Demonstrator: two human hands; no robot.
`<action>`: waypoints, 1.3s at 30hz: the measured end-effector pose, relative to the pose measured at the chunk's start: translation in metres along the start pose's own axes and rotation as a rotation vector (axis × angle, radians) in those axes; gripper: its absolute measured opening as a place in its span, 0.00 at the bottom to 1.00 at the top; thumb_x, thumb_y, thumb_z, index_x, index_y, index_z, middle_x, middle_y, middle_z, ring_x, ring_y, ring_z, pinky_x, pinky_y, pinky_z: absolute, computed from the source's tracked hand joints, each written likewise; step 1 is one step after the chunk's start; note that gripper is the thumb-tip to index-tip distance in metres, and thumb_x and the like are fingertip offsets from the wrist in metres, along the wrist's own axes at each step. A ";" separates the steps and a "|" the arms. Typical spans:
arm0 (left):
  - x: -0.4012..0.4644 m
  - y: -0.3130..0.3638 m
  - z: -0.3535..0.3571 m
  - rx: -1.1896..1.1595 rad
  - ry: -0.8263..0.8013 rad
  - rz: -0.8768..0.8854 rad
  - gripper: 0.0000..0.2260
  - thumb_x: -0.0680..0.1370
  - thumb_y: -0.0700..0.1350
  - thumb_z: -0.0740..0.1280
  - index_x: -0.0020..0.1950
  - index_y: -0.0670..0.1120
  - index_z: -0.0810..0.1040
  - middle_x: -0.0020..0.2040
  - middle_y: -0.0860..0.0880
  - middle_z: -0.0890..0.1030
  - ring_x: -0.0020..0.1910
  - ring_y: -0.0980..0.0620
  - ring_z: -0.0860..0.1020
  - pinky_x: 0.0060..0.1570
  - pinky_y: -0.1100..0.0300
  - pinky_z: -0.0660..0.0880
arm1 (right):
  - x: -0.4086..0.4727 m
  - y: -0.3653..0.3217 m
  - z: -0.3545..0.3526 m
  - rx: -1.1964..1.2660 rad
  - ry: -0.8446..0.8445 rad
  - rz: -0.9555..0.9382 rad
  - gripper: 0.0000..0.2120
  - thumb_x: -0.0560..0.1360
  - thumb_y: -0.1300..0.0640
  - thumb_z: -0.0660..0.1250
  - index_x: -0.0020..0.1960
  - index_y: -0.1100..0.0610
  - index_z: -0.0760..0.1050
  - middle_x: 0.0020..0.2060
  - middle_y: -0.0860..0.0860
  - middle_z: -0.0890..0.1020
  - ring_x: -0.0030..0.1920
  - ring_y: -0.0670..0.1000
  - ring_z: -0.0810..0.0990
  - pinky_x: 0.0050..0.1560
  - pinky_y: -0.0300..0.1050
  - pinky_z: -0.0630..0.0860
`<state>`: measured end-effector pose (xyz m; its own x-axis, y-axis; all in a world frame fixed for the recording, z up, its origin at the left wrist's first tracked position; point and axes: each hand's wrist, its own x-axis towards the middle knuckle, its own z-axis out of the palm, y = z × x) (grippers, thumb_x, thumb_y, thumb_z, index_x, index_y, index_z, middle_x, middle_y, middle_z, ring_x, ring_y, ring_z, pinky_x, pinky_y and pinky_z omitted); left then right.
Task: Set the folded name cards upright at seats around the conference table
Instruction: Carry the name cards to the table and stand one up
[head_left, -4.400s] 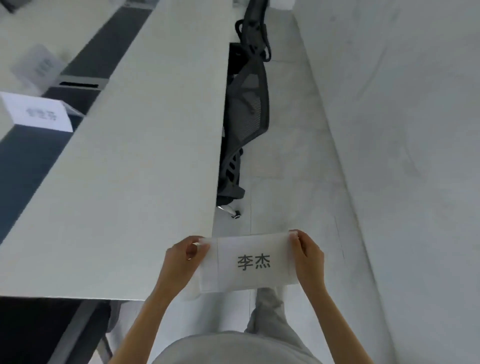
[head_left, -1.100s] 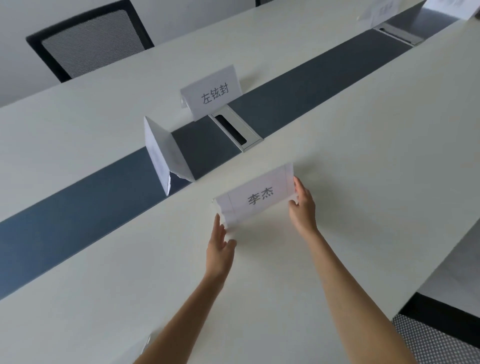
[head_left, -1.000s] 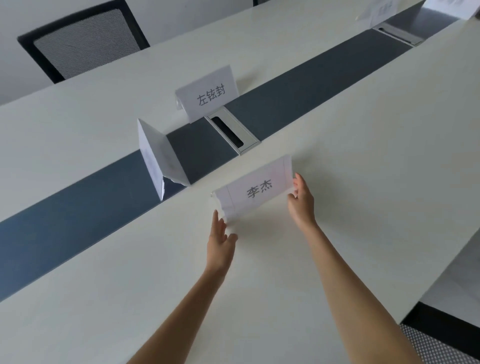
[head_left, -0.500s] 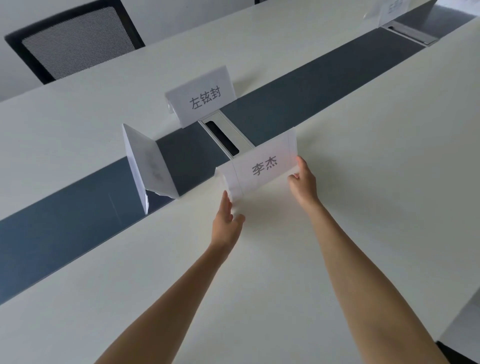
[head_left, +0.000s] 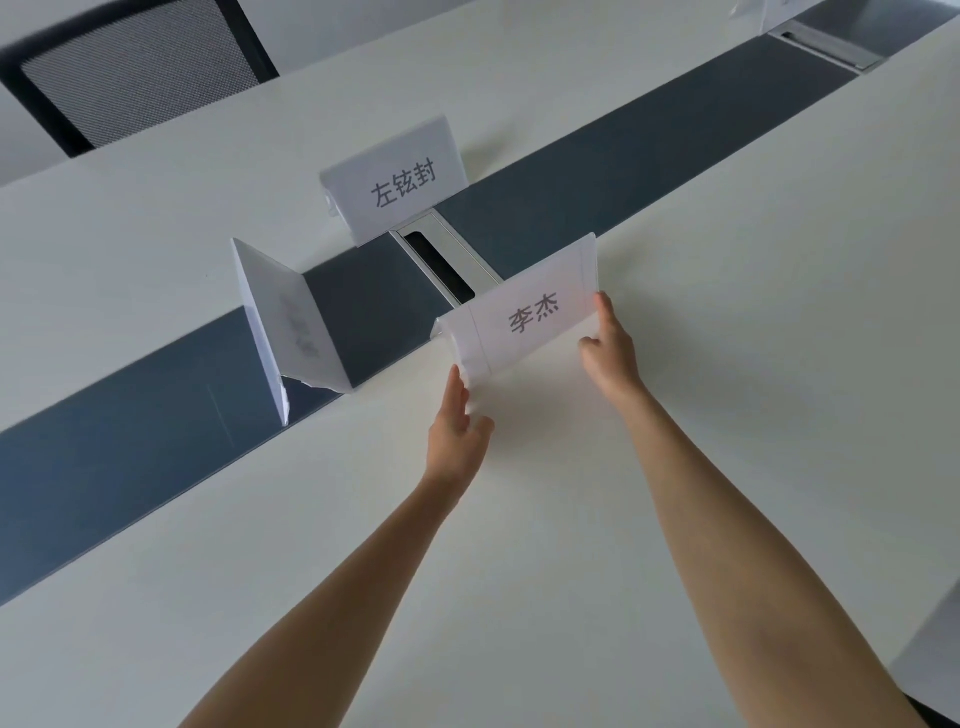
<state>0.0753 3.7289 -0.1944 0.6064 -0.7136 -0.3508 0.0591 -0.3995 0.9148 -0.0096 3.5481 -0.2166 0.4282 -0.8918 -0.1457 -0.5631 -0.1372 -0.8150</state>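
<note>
A white folded name card (head_left: 524, 312) with two dark characters stands tilted on the white conference table (head_left: 727, 322), at the near edge of its dark centre strip (head_left: 130, 447). My right hand (head_left: 608, 353) pinches the card's right end. My left hand (head_left: 457, 421) is stretched flat, its fingertips against the card's lower left corner. A second name card (head_left: 400, 182) stands upright across the strip, its printed face towards me. A third card (head_left: 291, 322) stands to the left on the strip, turned sideways with its fold open.
A silver cable box (head_left: 441, 260) sits in the strip just behind the held card. A black mesh chair (head_left: 135, 67) stands at the far side. More cards (head_left: 779, 13) and another cable box (head_left: 826, 47) lie at the top right. The table's near edge (head_left: 930, 634) runs along the lower right.
Both hands have carried the card from in front of my body onto the table and pushed it away from me, up to the edge of the dark strip. It now stands steeper.
</note>
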 end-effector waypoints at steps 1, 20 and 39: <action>-0.001 0.002 -0.002 -0.010 -0.002 -0.012 0.32 0.74 0.33 0.56 0.74 0.52 0.52 0.66 0.58 0.65 0.70 0.53 0.64 0.61 0.60 0.63 | -0.001 0.000 0.000 -0.010 -0.002 0.002 0.31 0.69 0.69 0.52 0.71 0.53 0.57 0.51 0.51 0.70 0.39 0.54 0.69 0.35 0.41 0.65; -0.273 -0.051 -0.229 0.285 0.400 -0.083 0.11 0.78 0.36 0.58 0.54 0.44 0.78 0.44 0.52 0.82 0.43 0.69 0.79 0.44 0.77 0.71 | -0.333 -0.090 0.112 0.171 -1.018 -0.231 0.22 0.73 0.50 0.66 0.66 0.49 0.67 0.61 0.36 0.70 0.58 0.30 0.67 0.60 0.28 0.62; -0.452 -0.154 -0.280 -0.102 0.745 -0.184 0.16 0.76 0.32 0.57 0.44 0.51 0.78 0.40 0.54 0.83 0.39 0.62 0.81 0.45 0.62 0.76 | -0.436 -0.075 0.173 -0.159 -0.865 -0.400 0.29 0.59 0.57 0.79 0.58 0.59 0.77 0.56 0.52 0.79 0.55 0.41 0.75 0.54 0.19 0.63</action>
<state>0.0141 4.2736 -0.1208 0.9510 -0.0509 -0.3049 0.2615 -0.3930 0.8816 -0.0314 4.0219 -0.1892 0.9456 -0.1497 -0.2888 -0.3250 -0.4754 -0.8175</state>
